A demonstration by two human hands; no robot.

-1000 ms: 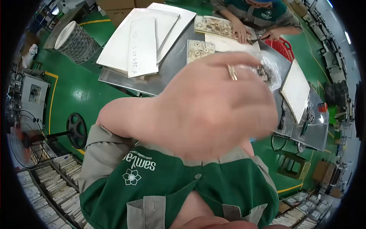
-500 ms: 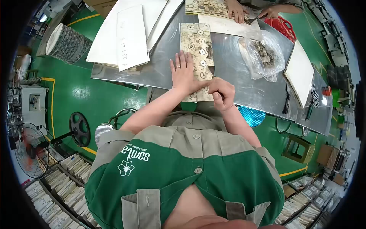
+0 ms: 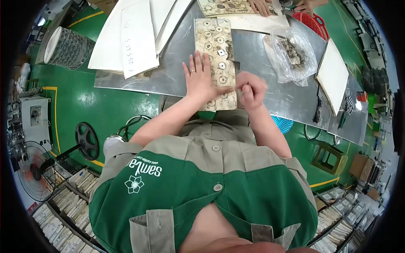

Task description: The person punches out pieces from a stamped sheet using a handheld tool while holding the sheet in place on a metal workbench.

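A long mottled beige-brown board (image 3: 214,36), printed with rows of circular outlines, lies lengthwise before me and overhangs the near table edge. My left hand (image 3: 201,82) rests flat on its left side, fingers spread, with the thumb reaching across toward the right edge. Curled into a fist, my right hand (image 3: 252,89) is just beside the board's right edge, near that thumb tip. Whatever the fist holds, if anything, is hidden. A small dark patch shows at the board's right edge above the fist.
White sheets (image 3: 139,42) are stacked at left on the metal table (image 3: 253,50). A clear plastic bag (image 3: 293,57) of scraps sits right, near a white panel (image 3: 333,78) and a black-handled tool (image 3: 317,110). Across, a co-worker's hands are by another marked board (image 3: 232,7) and red basket (image 3: 312,25).
My right hand has shifted slightly right, away from the board's edge. My left hand stays pressed on the board. The whole view has shifted a little.
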